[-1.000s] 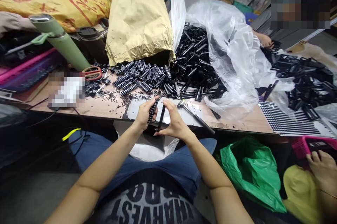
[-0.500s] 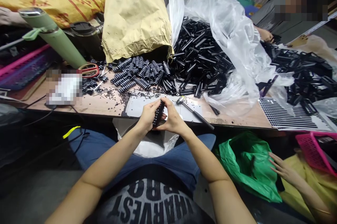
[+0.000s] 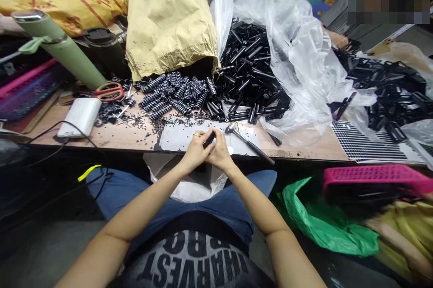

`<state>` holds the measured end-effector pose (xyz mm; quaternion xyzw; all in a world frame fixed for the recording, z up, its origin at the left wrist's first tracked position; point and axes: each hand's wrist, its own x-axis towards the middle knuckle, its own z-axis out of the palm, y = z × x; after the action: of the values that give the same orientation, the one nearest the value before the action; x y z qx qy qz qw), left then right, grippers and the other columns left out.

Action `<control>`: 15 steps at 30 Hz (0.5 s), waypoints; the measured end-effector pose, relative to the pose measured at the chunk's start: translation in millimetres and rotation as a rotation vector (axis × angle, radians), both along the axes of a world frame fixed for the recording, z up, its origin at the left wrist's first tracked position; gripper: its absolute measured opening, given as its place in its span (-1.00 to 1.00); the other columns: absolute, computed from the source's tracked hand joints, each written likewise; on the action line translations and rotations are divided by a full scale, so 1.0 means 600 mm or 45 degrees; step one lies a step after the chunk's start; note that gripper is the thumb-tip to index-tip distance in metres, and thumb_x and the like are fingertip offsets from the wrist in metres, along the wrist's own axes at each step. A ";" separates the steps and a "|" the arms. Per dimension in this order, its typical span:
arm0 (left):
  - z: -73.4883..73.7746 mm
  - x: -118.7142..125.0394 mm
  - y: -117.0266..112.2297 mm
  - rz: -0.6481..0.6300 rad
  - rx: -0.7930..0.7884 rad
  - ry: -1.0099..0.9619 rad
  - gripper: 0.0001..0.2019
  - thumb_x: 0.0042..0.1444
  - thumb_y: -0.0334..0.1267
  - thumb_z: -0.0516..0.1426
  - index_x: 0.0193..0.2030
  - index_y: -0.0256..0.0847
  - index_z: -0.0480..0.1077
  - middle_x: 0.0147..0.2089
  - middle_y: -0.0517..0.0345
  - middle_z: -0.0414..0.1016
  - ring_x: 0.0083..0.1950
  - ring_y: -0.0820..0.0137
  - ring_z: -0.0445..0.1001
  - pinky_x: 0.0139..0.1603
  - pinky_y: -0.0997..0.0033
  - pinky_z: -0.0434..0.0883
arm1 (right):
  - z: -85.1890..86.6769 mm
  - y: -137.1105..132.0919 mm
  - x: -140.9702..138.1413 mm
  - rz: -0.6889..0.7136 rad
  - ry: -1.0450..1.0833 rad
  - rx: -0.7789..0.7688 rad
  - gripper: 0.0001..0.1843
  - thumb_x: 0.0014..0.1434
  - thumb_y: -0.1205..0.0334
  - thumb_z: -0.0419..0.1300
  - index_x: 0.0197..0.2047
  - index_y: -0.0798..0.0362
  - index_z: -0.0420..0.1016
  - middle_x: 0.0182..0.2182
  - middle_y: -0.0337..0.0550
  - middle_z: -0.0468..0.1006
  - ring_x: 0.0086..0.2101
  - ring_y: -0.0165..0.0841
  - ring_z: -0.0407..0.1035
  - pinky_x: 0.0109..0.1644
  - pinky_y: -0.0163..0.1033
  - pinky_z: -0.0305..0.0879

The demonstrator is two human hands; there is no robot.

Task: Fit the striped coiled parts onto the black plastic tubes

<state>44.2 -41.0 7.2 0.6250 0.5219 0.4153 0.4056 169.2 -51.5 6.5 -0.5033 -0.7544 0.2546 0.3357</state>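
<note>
Both my hands meet over the front edge of the workbench. My left hand [image 3: 194, 150] is closed around a short black plastic piece [image 3: 209, 139], whose upper end shows between the fingers. Pressed against the same piece from the other side is my right hand [image 3: 220, 151], its fingers curled in. The rest of the piece is hidden by my fingers. Below them lies a pale grey board [image 3: 172, 135]. A hammer [image 3: 257, 150] with a dark handle rests on the board's right part, its handle reaching over the bench edge.
Ribbed black-and-white rollers [image 3: 182, 91] pile before a yellow paper sack [image 3: 172, 21]. Black plastic parts [image 3: 248, 64] spill from a clear bag [image 3: 294, 39]. Scissors [image 3: 110, 91], a white power bank [image 3: 80, 117] and a green flask [image 3: 72, 55] stand left. A co-worker's pink basket [image 3: 368, 173] tilts over a green bag [image 3: 314, 225].
My hands have closed more tightly around the black piece, and its dotted side no longer shows. At right, the co-worker's pink basket has moved left, over the green bag.
</note>
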 end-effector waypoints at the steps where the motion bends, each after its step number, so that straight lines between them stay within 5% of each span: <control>1: -0.012 0.000 0.001 -0.040 0.145 0.185 -0.52 0.13 -0.30 0.15 0.22 -0.27 0.32 -0.03 -0.09 0.41 0.00 0.25 0.42 0.10 0.17 0.37 | -0.007 0.000 0.006 -0.008 -0.056 -0.001 0.05 -0.14 0.18 0.40 0.32 0.25 -0.05 0.20 0.28 0.15 0.24 -0.03 0.05 0.33 0.09 0.04; 4: -0.041 -0.009 0.010 -0.188 0.410 0.596 -0.60 0.22 -0.39 0.01 0.20 -0.31 0.33 -0.04 -0.16 0.44 -0.02 0.23 0.42 0.05 0.17 0.37 | -0.012 -0.001 0.060 -0.108 -0.276 -0.007 -0.05 0.00 0.11 0.33 0.33 0.18 -0.04 0.24 0.25 0.12 0.26 -0.01 0.00 0.29 0.15 0.07; 8: -0.056 -0.040 0.025 -0.307 0.641 0.896 -0.61 0.27 -0.42 -0.06 0.19 -0.27 0.34 0.01 -0.19 0.46 -0.05 0.22 0.44 -0.05 0.19 0.34 | 0.007 -0.002 0.174 -0.629 -0.761 -0.068 -0.53 0.20 0.07 0.17 0.07 0.23 0.33 0.03 0.32 0.34 0.09 0.09 0.19 0.10 0.21 0.17; 11: -0.054 -0.058 0.032 -0.334 0.724 0.945 -0.62 0.28 -0.41 -0.07 0.18 -0.23 0.35 0.00 -0.15 0.49 -0.07 0.22 0.44 -0.06 0.16 0.29 | 0.028 -0.012 0.212 -0.618 -0.917 -0.230 -0.71 0.31 0.10 0.03 -0.18 0.17 0.40 -0.21 0.17 0.46 -0.13 -0.06 0.35 -0.05 -0.01 0.25; 15: -0.048 -0.061 0.035 -0.287 0.752 1.002 -0.61 0.28 -0.43 -0.09 0.17 -0.17 0.35 -0.02 -0.10 0.51 -0.04 0.20 0.41 0.02 0.06 0.21 | 0.046 -0.052 0.170 -0.473 -0.554 -0.307 -0.62 0.40 0.05 -0.20 -0.20 0.06 0.33 -0.43 -0.12 0.46 -0.40 -0.28 0.38 -0.29 -0.26 0.20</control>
<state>7.7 -19.8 -21.9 0.8748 0.4247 0.2317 0.0262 271.5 -82.6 33.9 -0.7114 -0.6681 0.1628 0.1448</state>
